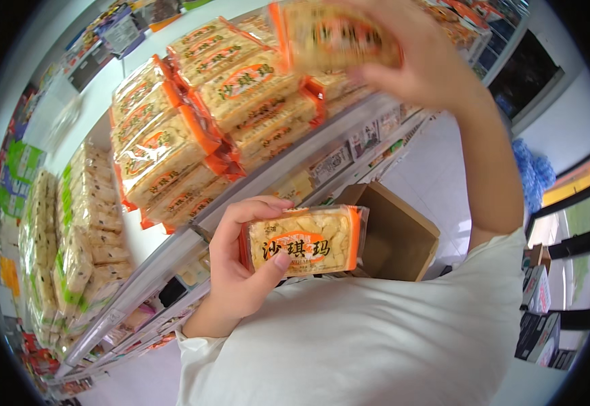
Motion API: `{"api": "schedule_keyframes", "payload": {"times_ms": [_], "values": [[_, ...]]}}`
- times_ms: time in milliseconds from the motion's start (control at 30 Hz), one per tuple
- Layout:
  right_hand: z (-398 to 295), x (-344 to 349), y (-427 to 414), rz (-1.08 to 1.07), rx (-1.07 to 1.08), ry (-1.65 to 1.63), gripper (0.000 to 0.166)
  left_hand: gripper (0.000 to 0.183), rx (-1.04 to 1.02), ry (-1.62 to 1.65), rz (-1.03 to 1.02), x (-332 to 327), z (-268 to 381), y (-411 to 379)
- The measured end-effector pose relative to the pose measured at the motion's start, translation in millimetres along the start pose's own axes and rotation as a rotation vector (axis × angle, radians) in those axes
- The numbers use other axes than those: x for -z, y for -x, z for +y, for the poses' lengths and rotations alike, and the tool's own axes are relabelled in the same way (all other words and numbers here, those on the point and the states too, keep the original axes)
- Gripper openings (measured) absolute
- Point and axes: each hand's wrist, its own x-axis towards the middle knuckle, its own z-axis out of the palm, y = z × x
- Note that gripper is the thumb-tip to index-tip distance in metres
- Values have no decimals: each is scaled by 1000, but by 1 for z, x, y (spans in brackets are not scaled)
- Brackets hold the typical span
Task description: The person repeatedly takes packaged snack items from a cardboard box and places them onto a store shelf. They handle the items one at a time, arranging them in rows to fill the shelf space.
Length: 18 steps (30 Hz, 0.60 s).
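Note:
In my left hand point(249, 259) is a clear-wrapped sachima pastry point(305, 241) with orange ends, its printed face turned up, held in front of my white shirt. My right hand point(406, 61), slightly blurred, grips another such packet point(340, 38) by its right end, above the shelf at the top. Stacks of the same orange-ended packets point(249, 86) lie on the white shelf, just left of and below the packet in my right hand. Another stack point(157, 147) stands nearer to my left hand.
Green-and-clear packets of pale, dark-specked snacks point(91, 238) are piled at the shelf's left. A metal-edged shelf front point(274, 162) runs diagonally, with lower shelves of goods below. An open cardboard box point(401, 233) is beside my body. Blue crumpled plastic point(533, 172) lies to the right.

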Motion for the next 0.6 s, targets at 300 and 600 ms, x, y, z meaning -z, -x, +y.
{"api": "schedule_keyframes", "payload": {"times_ms": [300,600], "values": [[102,-90,-161,-653,-314,-271,77,51,-66,-55,23,11,-16,8],[140,-155,-204,-766,-41,-108,82,50,13,64,63,14,-35,12]]}}
